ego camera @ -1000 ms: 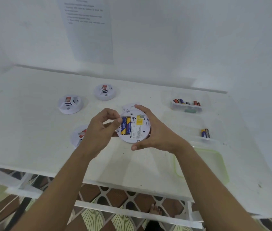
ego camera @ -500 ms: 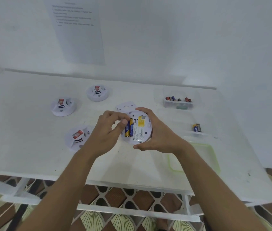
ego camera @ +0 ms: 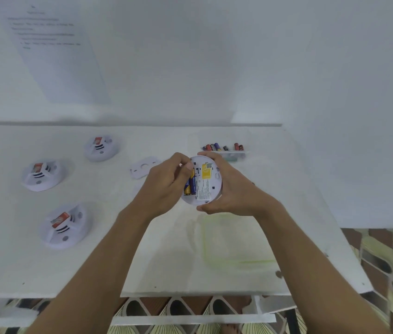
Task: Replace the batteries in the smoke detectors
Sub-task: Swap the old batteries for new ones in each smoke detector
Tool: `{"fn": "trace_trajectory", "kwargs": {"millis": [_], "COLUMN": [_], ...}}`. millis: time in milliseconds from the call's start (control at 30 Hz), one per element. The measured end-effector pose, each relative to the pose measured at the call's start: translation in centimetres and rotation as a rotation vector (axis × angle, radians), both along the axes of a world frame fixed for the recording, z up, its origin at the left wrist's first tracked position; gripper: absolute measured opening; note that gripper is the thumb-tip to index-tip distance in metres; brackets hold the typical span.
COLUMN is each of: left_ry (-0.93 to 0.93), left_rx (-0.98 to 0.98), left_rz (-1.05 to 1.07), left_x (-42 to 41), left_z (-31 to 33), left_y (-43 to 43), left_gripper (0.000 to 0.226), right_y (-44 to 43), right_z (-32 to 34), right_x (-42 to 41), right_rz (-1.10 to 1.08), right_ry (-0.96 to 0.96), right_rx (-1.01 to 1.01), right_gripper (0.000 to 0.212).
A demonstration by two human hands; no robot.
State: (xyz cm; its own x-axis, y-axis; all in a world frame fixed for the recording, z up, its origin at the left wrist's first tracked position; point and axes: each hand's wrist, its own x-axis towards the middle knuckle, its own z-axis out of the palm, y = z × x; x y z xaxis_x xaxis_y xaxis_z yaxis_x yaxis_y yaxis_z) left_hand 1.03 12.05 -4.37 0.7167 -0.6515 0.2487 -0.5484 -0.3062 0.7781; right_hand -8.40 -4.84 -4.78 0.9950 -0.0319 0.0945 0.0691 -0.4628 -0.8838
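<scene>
Worktop (ego camera: 190,256) carries everything: three smoke detectors lying back-up at left (ego camera: 66,226) (ego camera: 42,175) (ego camera: 101,148), a clear lidded box (ego camera: 236,239) at near right, a small tray of loose batteries (ego camera: 223,148) at the far side, a flat mounting plate (ego camera: 144,166) just left of the hands.

Fourth detector (ego camera: 208,183) is held above the worktop, back facing the camera, yellow label and printed sticker showing. Right hand (ego camera: 234,191) is clamped around its right rim, thumb low, fingers over the top edge. Left hand (ego camera: 164,186) is closed in a pinch at the upper end of the two blue-and-gold cells (ego camera: 190,186) sitting in the bay; cannot tell whether it is pulling one out or seating it.

Advice for the step: keep the right-hand grip on the rim only, clear of the bay. Work one cell at a time, levering from the free end against the spring. Check polarity marks before pressing home. Keep the detector over the worktop in case a cell pops loose.
</scene>
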Motion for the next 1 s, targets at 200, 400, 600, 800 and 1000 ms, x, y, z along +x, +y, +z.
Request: {"fn": "trace_trajectory", "kwargs": {"millis": [200, 400, 600, 800, 1000], "left_ry": [-0.019, 0.111, 0.178, 0.048, 0.052], "left_rx": [-0.043, -0.246, -0.124, 0.436, 0.622], "left_rz": [-0.038, 0.057, 0.062, -0.054, -0.075], "left_x": [-0.7, -1.0, -0.4, -0.8, -1.2], "left_z": [0.3, -0.3, -1.4, -2.8, -3.8], "left_y": [-4.9, -8.9, -11.0, -13.9, -16.1], "left_gripper": [0.022, 0.018, 0.013, 0.017, 0.017], "right_y": [-4.6, -9.0, -12.6, -14.4, -15.0], "right_z": [0.0, -0.6, -2.0, -2.9, -2.9], "right_x": [-1.0, -1.5, -2.5, -3.5, -4.5], "right_rz": [-0.042, -0.184, -0.373, -0.449, -0.437], "right_ry": [-0.001, -0.040, -0.089, -0.122, -0.109], "right_rx": [0.055, 0.079, 0.155, 0.181, 0.181], "right_gripper": [0.097, 0.100, 0.101, 0.096, 0.097]}}
